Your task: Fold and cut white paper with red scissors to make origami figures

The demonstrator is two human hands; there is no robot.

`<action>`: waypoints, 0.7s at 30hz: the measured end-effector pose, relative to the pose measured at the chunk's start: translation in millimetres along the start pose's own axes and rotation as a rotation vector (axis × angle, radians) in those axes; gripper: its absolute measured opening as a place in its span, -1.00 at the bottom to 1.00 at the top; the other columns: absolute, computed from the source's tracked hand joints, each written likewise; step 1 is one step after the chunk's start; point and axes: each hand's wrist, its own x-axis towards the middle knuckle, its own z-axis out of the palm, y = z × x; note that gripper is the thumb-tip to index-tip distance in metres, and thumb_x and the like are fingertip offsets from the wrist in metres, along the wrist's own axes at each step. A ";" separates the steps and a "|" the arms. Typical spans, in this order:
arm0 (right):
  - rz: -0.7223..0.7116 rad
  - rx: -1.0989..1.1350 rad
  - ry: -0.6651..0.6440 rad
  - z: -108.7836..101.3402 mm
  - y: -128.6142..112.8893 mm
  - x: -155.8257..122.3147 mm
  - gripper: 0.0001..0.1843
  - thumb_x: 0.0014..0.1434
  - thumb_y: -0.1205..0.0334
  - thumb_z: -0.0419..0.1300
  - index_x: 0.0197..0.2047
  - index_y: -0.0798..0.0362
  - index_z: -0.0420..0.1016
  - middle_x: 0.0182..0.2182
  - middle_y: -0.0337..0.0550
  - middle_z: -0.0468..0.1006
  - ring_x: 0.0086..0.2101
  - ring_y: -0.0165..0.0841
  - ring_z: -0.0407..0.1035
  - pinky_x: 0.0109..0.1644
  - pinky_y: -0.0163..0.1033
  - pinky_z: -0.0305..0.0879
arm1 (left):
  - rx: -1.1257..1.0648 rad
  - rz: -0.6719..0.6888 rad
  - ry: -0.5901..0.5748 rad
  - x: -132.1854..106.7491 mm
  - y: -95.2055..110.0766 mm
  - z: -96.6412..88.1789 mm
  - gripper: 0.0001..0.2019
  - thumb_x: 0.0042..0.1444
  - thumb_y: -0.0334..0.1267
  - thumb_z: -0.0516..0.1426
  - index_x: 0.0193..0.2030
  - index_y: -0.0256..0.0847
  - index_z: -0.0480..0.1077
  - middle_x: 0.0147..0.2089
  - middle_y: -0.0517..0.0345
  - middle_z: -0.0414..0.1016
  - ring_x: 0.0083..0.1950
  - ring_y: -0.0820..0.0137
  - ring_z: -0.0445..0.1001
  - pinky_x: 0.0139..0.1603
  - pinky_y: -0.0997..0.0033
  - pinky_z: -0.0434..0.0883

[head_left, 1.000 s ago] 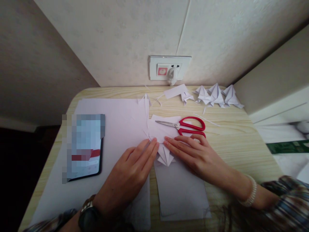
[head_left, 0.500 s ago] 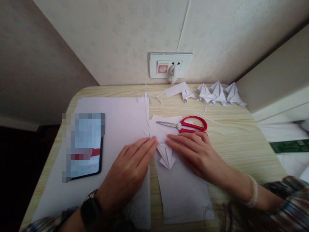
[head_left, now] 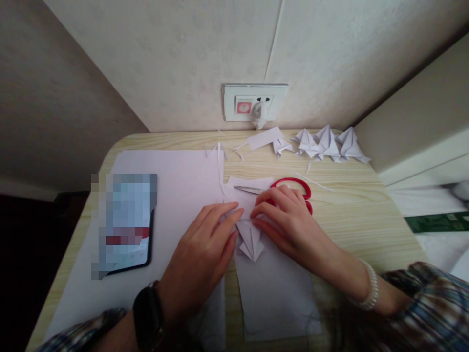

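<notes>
A small white folded paper figure (head_left: 251, 240) lies on a white paper sheet (head_left: 276, 298), its pointed end toward me. My left hand (head_left: 205, 244) is closed at the figure's far left edge, fingers and thumb bent around it. On the far right edge my right hand (head_left: 289, 220) pinches the figure between thumb and fingertips. Both hands' fingers partly hide its upper part. Red-handled scissors (head_left: 307, 188) lie just beyond my right hand, which covers their pivot and part of a handle.
A phone (head_left: 128, 220) rests on a large white sheet (head_left: 186, 181) at left. Several folded paper figures (head_left: 326, 143) stand along the back right, near a paper strip (head_left: 264, 139) and thin scraps. Behind the table a plug (head_left: 260, 113) sits in a wall socket (head_left: 238, 110).
My right hand has risen and its fingers have bent into a pinch, now covering part of the scissors. My left fingers have curled, with the thumb showing. The view has shifted slightly.
</notes>
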 end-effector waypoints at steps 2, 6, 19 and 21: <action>0.032 0.007 -0.029 -0.3 0.5 2.3 -0.88 0.25 0.32 0.12 -0.29 0.08 0.48 -0.21 -0.04 0.46 -0.18 -0.20 0.25 -0.13 -0.10 0.16 | -0.038 -0.025 0.018 1.2 -1.5 -0.3 -0.68 0.23 -0.46 0.01 0.11 -0.37 0.35 0.08 -0.07 0.42 0.12 0.30 0.33 0.18 0.24 0.32; 0.087 0.063 -0.097 -0.8 1.8 5.1 -0.92 0.22 0.29 0.17 -0.30 0.06 0.47 -0.23 -0.07 0.44 -0.18 -0.19 0.26 -0.11 -0.06 0.15 | -0.109 -0.095 0.048 2.3 -4.4 -1.9 -0.72 0.24 -0.44 0.01 0.06 -0.29 0.37 0.03 -0.01 0.45 0.09 0.32 0.37 0.15 0.25 0.36; 0.346 0.647 0.185 -16.5 -5.1 15.2 -0.89 0.14 0.30 0.21 -0.42 0.06 0.38 -0.41 -0.23 0.37 -0.39 -0.39 0.26 -0.30 -0.26 0.20 | -0.846 -0.538 0.062 19.0 8.1 -9.0 -0.55 0.05 -0.23 0.22 0.09 -0.18 0.27 0.05 0.00 0.46 0.08 0.28 0.45 0.02 0.26 0.47; 0.392 0.702 0.209 -17.1 -9.8 17.0 -0.88 0.13 0.27 0.21 -0.42 0.06 0.36 -0.43 -0.24 0.35 -0.41 -0.40 0.24 -0.32 -0.27 0.18 | -0.918 -0.587 0.068 25.6 9.5 -10.6 -0.70 0.02 -0.24 0.23 -0.09 -0.21 0.36 -0.09 0.08 0.49 -0.04 0.32 0.50 -0.08 0.34 0.49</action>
